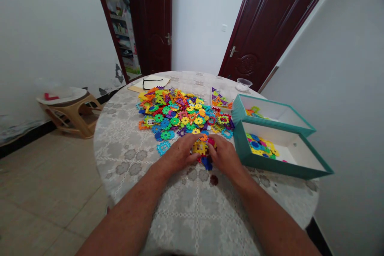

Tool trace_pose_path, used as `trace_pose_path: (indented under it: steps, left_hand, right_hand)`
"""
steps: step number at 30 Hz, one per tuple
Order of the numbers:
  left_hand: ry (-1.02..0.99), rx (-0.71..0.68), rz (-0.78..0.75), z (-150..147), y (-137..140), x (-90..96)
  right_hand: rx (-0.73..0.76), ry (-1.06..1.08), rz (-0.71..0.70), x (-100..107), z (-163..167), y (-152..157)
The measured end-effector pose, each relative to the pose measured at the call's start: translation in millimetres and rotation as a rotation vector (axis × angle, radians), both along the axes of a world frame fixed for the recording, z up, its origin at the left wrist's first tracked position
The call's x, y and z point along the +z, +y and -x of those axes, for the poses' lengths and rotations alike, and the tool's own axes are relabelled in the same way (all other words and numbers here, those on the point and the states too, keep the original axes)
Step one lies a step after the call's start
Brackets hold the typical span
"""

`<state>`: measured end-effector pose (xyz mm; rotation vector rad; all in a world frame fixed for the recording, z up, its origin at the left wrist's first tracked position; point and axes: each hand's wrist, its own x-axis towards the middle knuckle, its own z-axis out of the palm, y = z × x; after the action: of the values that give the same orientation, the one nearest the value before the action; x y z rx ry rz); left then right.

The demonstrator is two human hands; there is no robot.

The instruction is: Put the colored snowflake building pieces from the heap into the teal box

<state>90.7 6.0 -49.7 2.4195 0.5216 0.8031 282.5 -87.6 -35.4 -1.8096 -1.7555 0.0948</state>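
Observation:
My left hand (181, 150) curls around the left side of a yellow square window-shaped plastic piece (200, 148), index finger above it and thumb below. My right hand (224, 154) is closed at the piece's right side, its fingertips on a small pink piece (211, 142). Blue pieces (206, 163) show just beneath the hands; whether they are joined to the yellow piece I cannot tell. Right behind the hands spreads a big heap of colourful flower-shaped and square interlocking pieces (174, 121). A light blue square piece (163, 148) lies left of my left hand.
Two teal boxes (285, 170) with some pieces inside stand at the right. Behind the heap are a clear tray (221, 98) of pieces, a clear bowl (244, 83) and glasses (153, 81) on paper. A dark red round piece (214, 180) lies near me on the patterned tablecloth (180, 220).

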Motion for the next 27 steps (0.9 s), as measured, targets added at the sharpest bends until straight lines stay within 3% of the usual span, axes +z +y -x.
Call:
trace_pose_path:
  steps: [5, 9, 13, 16, 18, 21, 24, 27]
  left_hand:
    - [-0.053, 0.287, -0.1, 10, 19, -3.5]
    - [-0.034, 0.527, -0.154, 20, 34, -5.1]
    - [0.067, 0.62, -0.17, 26, 38, -4.5]
    - [0.141, 0.646, -0.165, 27, 35, -4.0]
    - [0.199, 0.657, -0.157, 26, 32, -3.3]
    - [0.238, 0.675, -0.169, 25, 27, 0.9]
    - [0.209, 0.607, -0.215, 23, 20, 9.2]
    - [0.231, 0.367, -0.192, 22, 10, 16.5]
  right_hand:
    - [-0.083, -0.085, -0.251, 28, -17, -10]
    - [-0.304, -0.236, -0.473, 49, -52, -25]
    - [-0.508, -0.349, -0.458, 51, -96, -34]
    - [-0.568, -0.379, -0.426, 49, -107, -34]
    - [-0.517, -0.357, -0.47, 50, -97, -32]
    - [-0.251, -0.245, -0.408, 50, -68, -29]
    - [0.07, -0.146, -0.06, 43, -39, -31]
    - [0.256, -0.101, 0.258, 31, -23, -38]
